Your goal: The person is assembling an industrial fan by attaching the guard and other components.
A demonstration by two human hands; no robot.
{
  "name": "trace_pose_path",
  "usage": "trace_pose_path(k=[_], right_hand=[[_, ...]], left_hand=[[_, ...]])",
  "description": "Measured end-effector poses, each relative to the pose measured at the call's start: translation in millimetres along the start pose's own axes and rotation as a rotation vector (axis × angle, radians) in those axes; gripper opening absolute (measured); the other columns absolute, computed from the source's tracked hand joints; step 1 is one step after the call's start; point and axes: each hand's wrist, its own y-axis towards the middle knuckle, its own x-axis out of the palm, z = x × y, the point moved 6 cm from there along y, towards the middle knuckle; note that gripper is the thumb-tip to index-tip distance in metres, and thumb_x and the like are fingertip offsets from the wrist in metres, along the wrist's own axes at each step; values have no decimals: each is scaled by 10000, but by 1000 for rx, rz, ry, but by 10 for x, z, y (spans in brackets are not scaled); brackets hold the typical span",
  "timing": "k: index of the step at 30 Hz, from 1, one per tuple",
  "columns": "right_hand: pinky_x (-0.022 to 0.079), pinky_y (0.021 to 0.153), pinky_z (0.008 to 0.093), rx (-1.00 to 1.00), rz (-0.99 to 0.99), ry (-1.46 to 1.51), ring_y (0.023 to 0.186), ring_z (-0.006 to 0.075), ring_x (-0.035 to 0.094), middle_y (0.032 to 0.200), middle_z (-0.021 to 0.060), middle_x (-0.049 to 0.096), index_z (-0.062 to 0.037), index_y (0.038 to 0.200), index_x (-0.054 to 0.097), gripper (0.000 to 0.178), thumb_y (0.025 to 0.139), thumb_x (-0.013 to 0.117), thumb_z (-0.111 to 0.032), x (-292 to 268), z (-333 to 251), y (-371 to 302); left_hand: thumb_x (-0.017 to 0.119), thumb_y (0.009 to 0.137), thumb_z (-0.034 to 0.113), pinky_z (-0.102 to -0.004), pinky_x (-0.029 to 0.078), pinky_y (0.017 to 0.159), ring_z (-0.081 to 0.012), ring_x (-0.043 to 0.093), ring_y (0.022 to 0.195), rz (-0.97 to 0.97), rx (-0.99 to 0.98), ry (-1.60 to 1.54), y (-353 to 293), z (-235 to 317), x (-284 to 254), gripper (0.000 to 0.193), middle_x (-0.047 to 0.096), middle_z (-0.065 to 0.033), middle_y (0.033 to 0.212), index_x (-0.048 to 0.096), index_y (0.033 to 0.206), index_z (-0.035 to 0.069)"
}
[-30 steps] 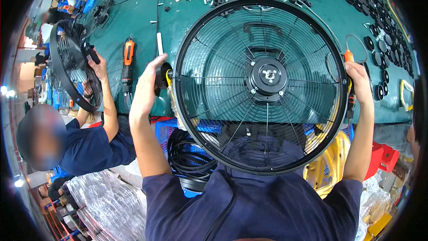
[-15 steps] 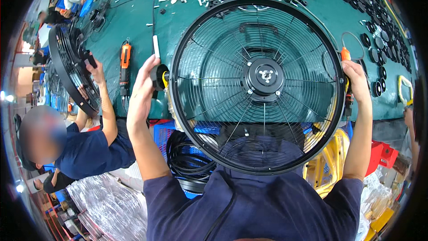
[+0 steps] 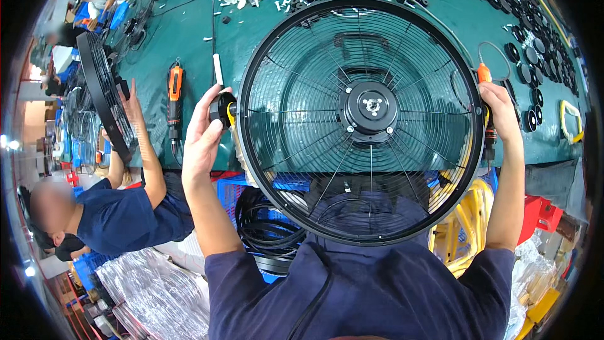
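A round black fan [image 3: 372, 111] with a wire grille and a central motor hub stands tilted at the edge of the green table. At its left side, my left hand [image 3: 202, 135] is closed round a black knob [image 3: 220, 110], the thumb pressed on its face. Behind the knob, part of a yellow bracket [image 3: 233, 115] shows against the black rim. My right hand [image 3: 503, 113] is closed at the fan's right side, its fingers curled behind the rim; what they press on there is partly hidden.
An orange-and-black electric screwdriver [image 3: 175, 104] lies left on the green table [image 3: 251, 56]; another orange tool [image 3: 484, 73] is behind my right hand. Screws and black discs [image 3: 531, 72] are scattered farther off. Yellow frames [image 3: 472, 214] stand below right. A co-worker [image 3: 135, 211] handles another fan at left.
My left hand's fingers have bent from stretched out to curled round the knob, the thumb now on it. The fan has shifted slightly left. The co-worker's fan and hand have moved.
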Motion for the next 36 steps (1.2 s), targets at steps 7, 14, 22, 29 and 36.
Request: trace_pose_path(k=[7, 14, 22, 29, 36], right_hand=[[413, 743, 244, 45, -25, 110, 785, 68, 496, 796, -48, 542, 17, 898, 637, 237, 973, 558, -194, 33, -45, 39], [390, 711, 280, -63, -117, -51, 755, 107, 455, 718, -8, 470, 13, 806, 553, 266, 936, 548, -220, -10, -83, 16], [455, 768, 315, -102, -112, -123, 785, 158, 559, 782, 55, 608, 2, 894, 631, 270, 939, 542, -250, 71, -108, -5], [468, 772, 323, -109, -88, -82, 796, 175, 584, 789, 71, 619, -1, 887, 634, 273, 926, 532, -251, 68, -57, 23], [474, 786, 336, -85, -93, -89, 822, 181, 596, 814, 77, 637, 8, 914, 649, 279, 925, 536, -247, 72, -161, 34]], left_hand=[[314, 1079, 426, -261, 449, 730, -111, 557, 819, 266, -414, 121, 165, -156, -37, 539, 637, -31, 1007, 606, 1281, 20], [706, 905, 364, -320, 433, 999, -190, 571, 1148, 83, 35, -33, 52, -44, 0, 684, 579, -100, 1292, 468, 1434, 0], [561, 987, 362, -294, 447, 929, -163, 570, 1072, 93, -96, 125, 130, 75, 41, 563, 584, -84, 1260, 480, 1416, 8], [475, 1039, 376, -342, 411, 1041, -232, 550, 1187, 175, 90, 176, 107, -83, -34, 522, 574, -153, 1306, 501, 1370, -27], [438, 1058, 370, -343, 437, 1017, -225, 556, 1199, 93, -284, -68, 38, -126, -55, 519, 565, -139, 1327, 501, 1387, -26]])
